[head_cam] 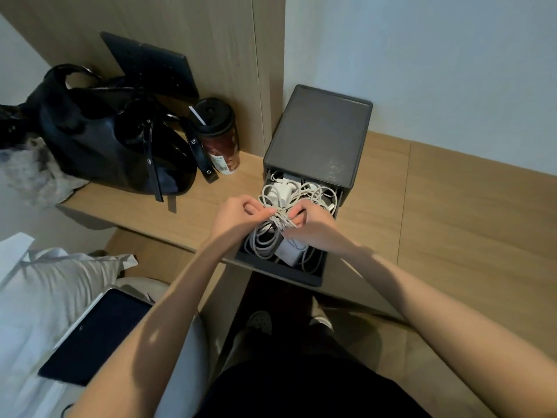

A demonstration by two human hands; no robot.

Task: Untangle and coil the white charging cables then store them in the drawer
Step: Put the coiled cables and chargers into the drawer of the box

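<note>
— Over the pulled-out dark grey plastic drawer [280, 274], which juts past the front edge of the desk, what are the two hands doing?

— Both are on one knot of thin white charging cables [281, 220]. The left hand [238, 215] pinches a strand at the end of the bundle. The right hand [313, 224] has its fingers [301, 208] curled round the gathered middle. Neither hand is relaxed.

— Why hold the knot so close above the drawer?

— Probably because the rest of the cords lie in it. Loose loops spill round a white power adapter with rounded corners [289, 251] near the front and a second white plug block [281, 191] at the back. Holding it low should let slack feed up without dragging those blocks out.

— How far along is it?

— Early, I judge; I see no tidy coil. The cords look smooth, rubbery and springy, so loops will tend to reopen. One hand anchoring while the other teases a strand suits that.

— And around it?

— The drawer belongs to a matte dark grey box-shaped cabinet [319, 134] standing on the pale wood-grain desk [452, 212]. Well to the left sit a glossy black leather handbag [105, 140] and, beside it, a dark lidded tumbler [220, 137].
</note>
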